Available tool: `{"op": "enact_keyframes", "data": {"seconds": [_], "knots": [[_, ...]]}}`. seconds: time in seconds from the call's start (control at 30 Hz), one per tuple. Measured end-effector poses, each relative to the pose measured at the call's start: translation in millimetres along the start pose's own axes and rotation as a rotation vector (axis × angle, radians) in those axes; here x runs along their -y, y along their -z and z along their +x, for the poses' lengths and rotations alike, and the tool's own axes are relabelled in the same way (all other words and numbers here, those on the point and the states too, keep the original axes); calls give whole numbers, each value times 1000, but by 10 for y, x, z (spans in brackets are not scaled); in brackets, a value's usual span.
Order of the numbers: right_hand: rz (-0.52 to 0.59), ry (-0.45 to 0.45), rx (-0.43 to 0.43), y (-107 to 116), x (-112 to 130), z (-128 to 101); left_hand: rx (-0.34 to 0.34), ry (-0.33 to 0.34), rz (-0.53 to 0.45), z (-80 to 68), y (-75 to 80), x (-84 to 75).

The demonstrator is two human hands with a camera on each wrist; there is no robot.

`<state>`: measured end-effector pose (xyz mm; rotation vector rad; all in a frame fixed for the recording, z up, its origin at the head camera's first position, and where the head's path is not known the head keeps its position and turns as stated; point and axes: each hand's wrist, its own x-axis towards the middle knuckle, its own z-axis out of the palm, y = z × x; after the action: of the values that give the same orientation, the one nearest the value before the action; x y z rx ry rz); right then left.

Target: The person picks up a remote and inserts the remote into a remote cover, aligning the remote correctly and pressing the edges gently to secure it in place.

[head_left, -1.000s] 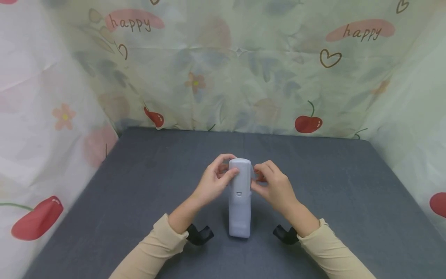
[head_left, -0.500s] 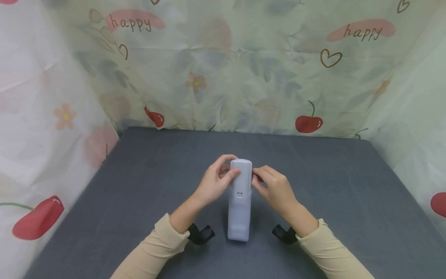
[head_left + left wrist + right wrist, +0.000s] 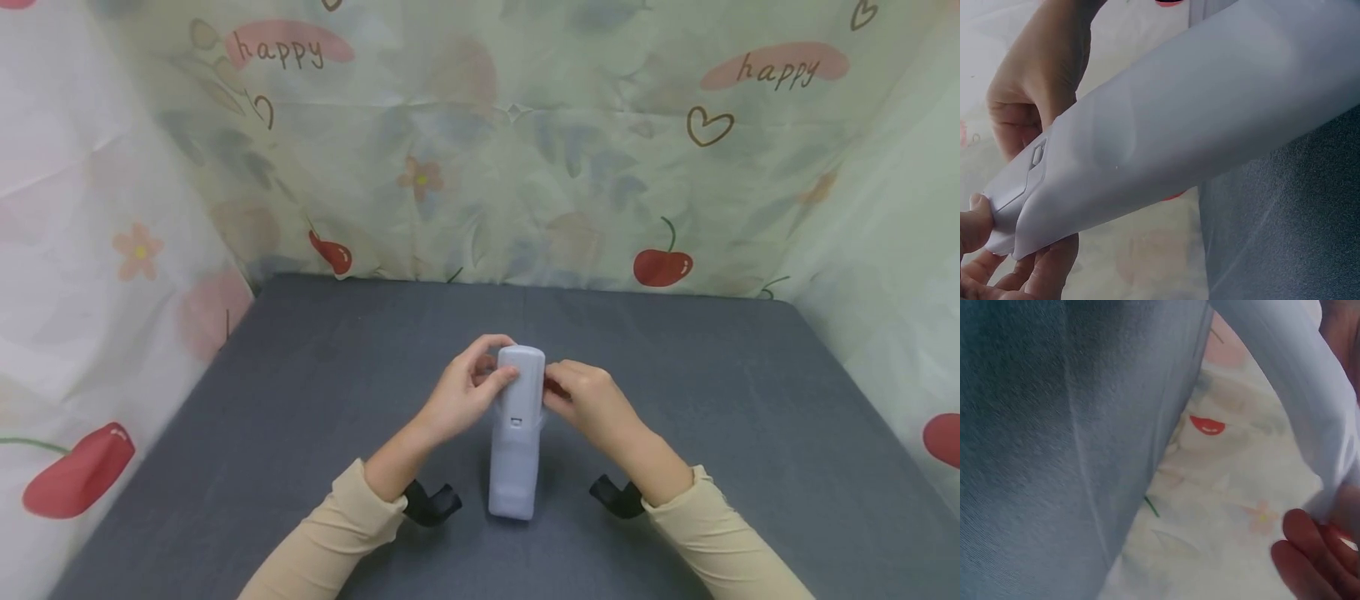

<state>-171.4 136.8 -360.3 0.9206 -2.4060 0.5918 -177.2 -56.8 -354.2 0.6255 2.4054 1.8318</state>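
Slightly lower than a second ago: remote (image 3: 516, 433), its near end closer to the person, both hands a touch lower with it. Grey table (image 3: 300, 400): broad bare cloth on every side, printed curtain (image 3: 480, 167) closing three edges. Remote: centre, propped upright, near end on the cloth. Left hand (image 3: 461, 392): thumb and fingers pinching its top. Right hand (image 3: 592, 404): fingers curled, pinching the opposite edge.

In the right wrist view the pale grey device (image 3: 1297, 387) is blurred and cut off by the upper edge, only the tips of the fingers (image 3: 1310, 550) show, and in the head view the device's far face is hidden.
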Motion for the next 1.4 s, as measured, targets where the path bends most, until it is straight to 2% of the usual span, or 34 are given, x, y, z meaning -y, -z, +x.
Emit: {"op": "enact_keyframes", "data": {"seconds": [0.13,0.27,0.57,0.77,0.93,1.17,1.4], "knots": [[4,7,-72,-42,-27,-22,6,-6,12,-1,2,-1],[62,-20,-131,-52,-42,-31,3,3,35,-7,-2,-16],[243,-189,-208,11,-12,11,15,-21,124,-49,-33,-37],[393,-307,-215,45,-15,61,7,-32,171,-81,-71,-65],[433,-350,-220,88,-8,108,-9,-80,216,-105,-123,-86],[351,-326,-264,105,35,126,-21,-158,296,-128,-185,-46],[186,-135,-349,76,103,125,-77,-169,350,-136,-199,-70]]}}
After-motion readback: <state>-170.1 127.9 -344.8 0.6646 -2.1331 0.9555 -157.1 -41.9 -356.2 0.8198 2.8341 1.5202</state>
